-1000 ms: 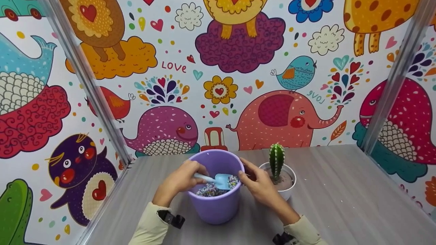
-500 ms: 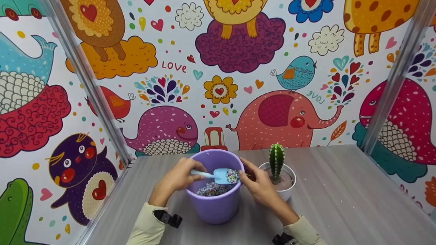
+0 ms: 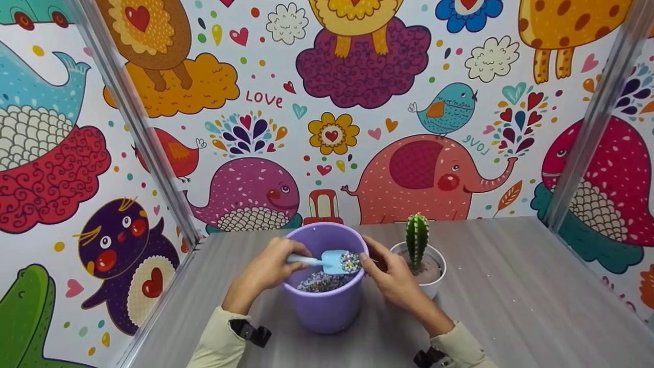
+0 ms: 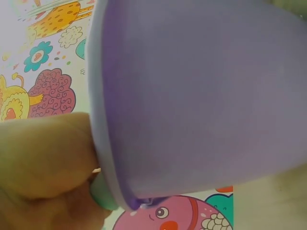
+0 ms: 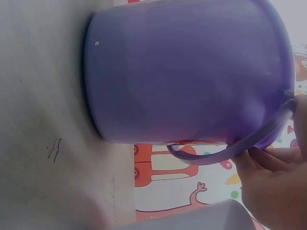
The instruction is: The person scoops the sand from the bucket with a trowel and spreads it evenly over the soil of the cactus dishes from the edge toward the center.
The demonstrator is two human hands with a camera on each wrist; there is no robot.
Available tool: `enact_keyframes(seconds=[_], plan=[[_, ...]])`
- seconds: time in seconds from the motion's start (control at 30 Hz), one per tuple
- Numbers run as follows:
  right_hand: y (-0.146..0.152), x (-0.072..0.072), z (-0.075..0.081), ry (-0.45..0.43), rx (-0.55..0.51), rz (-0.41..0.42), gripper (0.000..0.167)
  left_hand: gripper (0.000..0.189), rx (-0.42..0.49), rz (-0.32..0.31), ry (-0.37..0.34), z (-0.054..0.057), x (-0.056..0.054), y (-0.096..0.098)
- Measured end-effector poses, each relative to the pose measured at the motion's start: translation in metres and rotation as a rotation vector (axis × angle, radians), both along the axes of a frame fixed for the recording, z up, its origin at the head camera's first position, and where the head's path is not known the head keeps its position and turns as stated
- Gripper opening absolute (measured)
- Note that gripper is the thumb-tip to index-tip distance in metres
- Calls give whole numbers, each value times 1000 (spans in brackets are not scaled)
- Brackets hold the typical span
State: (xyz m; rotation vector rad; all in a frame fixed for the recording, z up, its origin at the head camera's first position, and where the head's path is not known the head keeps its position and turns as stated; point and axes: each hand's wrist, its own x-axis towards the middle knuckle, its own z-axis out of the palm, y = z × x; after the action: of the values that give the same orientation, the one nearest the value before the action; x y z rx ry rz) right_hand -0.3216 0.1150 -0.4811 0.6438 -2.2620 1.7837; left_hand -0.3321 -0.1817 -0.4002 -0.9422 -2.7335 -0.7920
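My left hand (image 3: pixel 266 268) grips the handle of a light blue scoop (image 3: pixel 333 261) over the open mouth of a purple bucket (image 3: pixel 327 309). Small multicoloured beads (image 3: pixel 351 261) lie heaped on the scoop's blade. More beads (image 3: pixel 322 282) cover the inside of the bucket lower down. With thumb and fingers, my right hand (image 3: pixel 397 278) holds the bucket's right rim. In the right wrist view, the bucket's purple carrying handle (image 5: pixel 211 157) hangs against its side, close to the fingers. The left wrist view shows mostly the bucket's outer wall (image 4: pixel 201 96), and the scoop's blade is hidden there.
A cactus (image 3: pixel 417 243) in a white pot (image 3: pixel 434 289) stands just right of the bucket, close behind my right hand. The grey wood-grain table (image 3: pixel 511 296) meets a wall with cartoon animals at the back. Metal posts (image 3: pixel 582 122) mark the corners.
The scoop has risen from the beads and shifted slightly, now bearing a visible heap. My right hand stays on the bucket's rim. The head view has shifted slightly.
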Motion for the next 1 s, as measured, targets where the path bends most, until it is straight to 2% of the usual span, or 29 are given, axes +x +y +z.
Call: enact_keyframes(seconds=[0.3, 0.57, 1.0], plan=[[10, 6, -2, 102, 13, -15, 47, 14, 1, 32, 54, -3, 0, -3], [29, 16, -4, 148, 85, -107, 35, 12, 19, 56, 58, -4, 2, -5], [73, 31, -21, 365, 107, -194, 35, 12, 44, 96, 70, 2, 8, -6]])
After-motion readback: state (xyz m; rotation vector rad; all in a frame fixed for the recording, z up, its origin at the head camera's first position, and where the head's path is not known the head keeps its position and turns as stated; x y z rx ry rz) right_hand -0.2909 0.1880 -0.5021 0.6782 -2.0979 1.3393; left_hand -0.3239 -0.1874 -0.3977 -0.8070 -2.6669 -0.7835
